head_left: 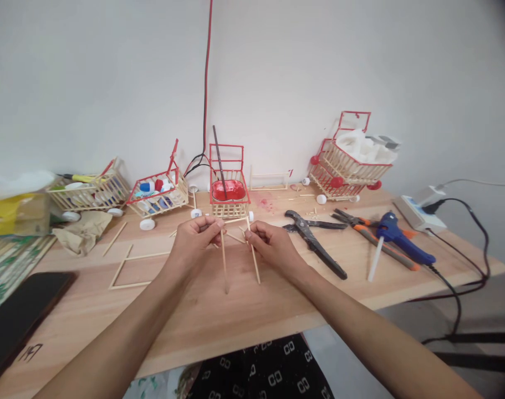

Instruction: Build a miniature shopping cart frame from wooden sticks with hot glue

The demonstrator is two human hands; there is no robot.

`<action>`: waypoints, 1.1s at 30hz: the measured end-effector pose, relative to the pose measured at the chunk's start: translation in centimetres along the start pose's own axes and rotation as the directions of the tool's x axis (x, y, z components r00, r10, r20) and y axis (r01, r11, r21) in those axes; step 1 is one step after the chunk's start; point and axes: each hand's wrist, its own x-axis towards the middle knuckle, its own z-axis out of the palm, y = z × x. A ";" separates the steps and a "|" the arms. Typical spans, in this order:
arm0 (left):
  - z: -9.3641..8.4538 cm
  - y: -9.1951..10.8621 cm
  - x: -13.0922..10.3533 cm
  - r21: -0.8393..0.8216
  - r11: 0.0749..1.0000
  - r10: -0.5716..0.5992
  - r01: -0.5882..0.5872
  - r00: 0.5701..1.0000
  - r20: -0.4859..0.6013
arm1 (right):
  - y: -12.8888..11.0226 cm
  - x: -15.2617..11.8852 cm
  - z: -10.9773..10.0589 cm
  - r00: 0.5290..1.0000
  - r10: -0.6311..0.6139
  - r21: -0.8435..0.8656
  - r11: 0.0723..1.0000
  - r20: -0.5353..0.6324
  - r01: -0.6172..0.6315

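Note:
Above the middle of the table, both hands hold a three-sided frame of thin wooden sticks (224, 266). My left hand (200, 238) pinches its left corner, and my right hand (271, 244) pinches the right one. A short stick spans the top between my fingers, while two longer sticks point down toward me. Beyond my hands stands a small stick cart (230, 210) with red trim, bearing a red paint container (228, 191) with a dark thin rod in it. Another three-sided stick frame (129, 286) lies flat left of my left arm.
More stick carts (158, 194) line the wall, including a two-tier cart (352, 174) at right. Black cutters (314, 244), orange-handled pliers (385, 249) and a blue glue gun (406, 241) lie right, near a power strip (418, 213). A phone (25, 310) rests left.

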 end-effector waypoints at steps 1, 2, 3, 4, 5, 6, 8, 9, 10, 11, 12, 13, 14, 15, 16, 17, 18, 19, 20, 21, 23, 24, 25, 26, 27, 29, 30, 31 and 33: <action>0.0 0.0 0.0 0.003 1.000 0.001 -0.001 1.000 -0.002 | 0.0 0.0 0.0 1.000 -0.002 -0.002 1.000 0.000 0.002; 0.0 0.0 0.0 0.007 1.000 0.002 -0.002 1.000 -0.004 | -0.1 0.0 0.0 1.000 -0.003 -0.003 1.000 0.000 0.003; 0.1 0.1 -0.1 0.008 1.000 0.002 -0.002 1.000 -0.008 | -0.1 0.0 0.0 1.000 -0.005 -0.004 1.000 -0.002 0.005; 0.1 0.1 -0.1 0.008 1.000 0.001 -0.001 1.000 -0.011 | -0.1 0.0 0.0 1.000 -0.007 -0.005 1.000 -0.003 0.007; 0.1 0.1 -0.1 0.006 1.000 -0.001 0.001 1.000 -0.014 | -0.1 0.0 0.0 1.000 -0.007 -0.004 1.000 -0.001 0.007; 0.1 0.1 -0.1 0.007 1.000 -0.002 0.003 1.000 -0.015 | -0.1 0.0 0.0 1.000 -0.007 -0.003 1.000 0.001 0.007; 0.0 0.0 0.0 0.006 1.000 -0.004 0.004 1.000 -0.013 | -0.2 0.0 0.0 1.000 -0.005 -0.006 1.000 0.006 0.005; 0.0 0.0 0.0 0.007 1.000 -0.006 0.006 1.000 -0.011 | -0.2 0.0 0.0 1.000 -0.004 -0.011 1.000 0.006 0.004; 0.0 -0.1 0.1 0.010 1.000 -0.007 0.007 1.000 -0.009 | -0.2 0.0 0.0 1.000 -0.004 -0.016 1.000 0.005 0.004; 0.0 -0.1 0.1 0.012 1.000 -0.008 0.008 1.000 -0.010 | -0.2 0.1 0.0 1.000 -0.005 -0.023 1.000 0.002 0.005; 0.0 -0.2 0.1 0.013 1.000 -0.009 0.010 1.000 -0.010 | -0.1 0.1 0.0 1.000 -0.006 -0.029 1.000 -0.002 0.006; 0.0 -0.2 0.1 0.012 1.000 -0.012 0.012 1.000 -0.009 | -0.1 0.1 0.0 1.000 -0.008 -0.033 0.999 -0.002 0.008; 0.0 -0.2 0.1 0.009 1.000 -0.013 0.013 1.000 -0.007 | -0.1 0.1 0.0 1.000 -0.009 -0.035 0.999 -0.001 0.009; 0.0 -0.2 0.1 0.004 1.000 -0.014 0.014 1.000 -0.006 | -0.1 0.1 0.0 1.000 -0.009 -0.036 0.999 0.002 0.009; 0.0 -0.2 0.1 0.000 1.000 -0.013 0.013 1.000 -0.006 | 0.0 0.1 0.0 1.000 -0.009 -0.036 0.999 0.003 0.009; 0.0 -0.2 0.1 -0.002 1.000 -0.013 0.013 1.000 -0.005 | 0.0 0.1 0.0 1.000 -0.011 -0.036 0.999 0.004 0.011; 0.0 -0.2 0.1 -0.002 1.000 -0.012 0.012 1.000 -0.006 | 0.0 0.1 0.0 1.000 -0.014 -0.036 0.999 0.006 0.014; 0.0 -0.2 0.1 -0.001 1.000 -0.011 0.011 1.000 -0.007 | 0.1 0.0 0.0 1.000 -0.016 -0.035 0.999 0.006 0.016; 0.0 -0.2 0.1 -0.001 1.000 -0.011 0.011 1.000 -0.008 | 0.1 0.0 0.0 1.000 -0.017 -0.034 0.999 0.007 0.017; 0.0 -0.1 0.1 0.000 1.000 -0.011 0.011 1.000 -0.007 | 0.1 0.0 0.0 1.000 -0.015 -0.033 0.999 0.007 0.015; 0.0 -0.1 0.1 -0.002 1.000 -0.010 0.010 1.000 -0.005 | 0.1 0.0 0.0 1.000 -0.005 -0.036 0.999 0.006 0.005; 0.0 -0.1 0.1 -0.003 1.000 -0.009 0.009 1.000 -0.005 | 0.1 0.0 0.0 1.000 0.000 -0.040 0.999 0.004 0.000; 0.0 -0.1 0.1 -0.005 1.000 -0.008 0.008 1.000 -0.005 | 0.1 0.0 0.0 1.000 0.003 -0.044 0.999 0.002 -0.003; 0.0 -0.1 0.1 -0.006 1.000 -0.008 0.008 1.000 -0.005 | 0.0 0.0 0.0 1.000 0.004 -0.048 0.999 0.001 -0.004; 0.0 -0.1 0.1 -0.007 1.000 -0.008 0.008 1.000 -0.006 | 0.0 0.0 0.0 1.000 0.003 -0.054 0.999 0.001 -0.003; 0.0 -0.2 0.1 -0.004 1.000 -0.007 0.007 1.000 -0.003 | 0.0 0.1 0.0 1.000 -0.002 -0.057 0.998 0.003 0.003; 0.0 -0.2 0.1 0.001 1.000 -0.006 0.006 1.000 -0.002 | 0.0 0.1 0.0 1.000 -0.006 -0.056 0.998 0.002 0.006; -0.1 -0.2 0.1 0.006 1.000 -0.006 0.006 1.000 0.001 | 0.1 0.1 0.0 1.000 -0.009 -0.054 0.998 0.001 0.009; -0.1 -0.2 0.1 0.014 1.000 -0.005 0.005 1.000 0.003 | 0.1 0.0 0.0 1.000 -0.015 -0.052 0.999 -0.003 0.014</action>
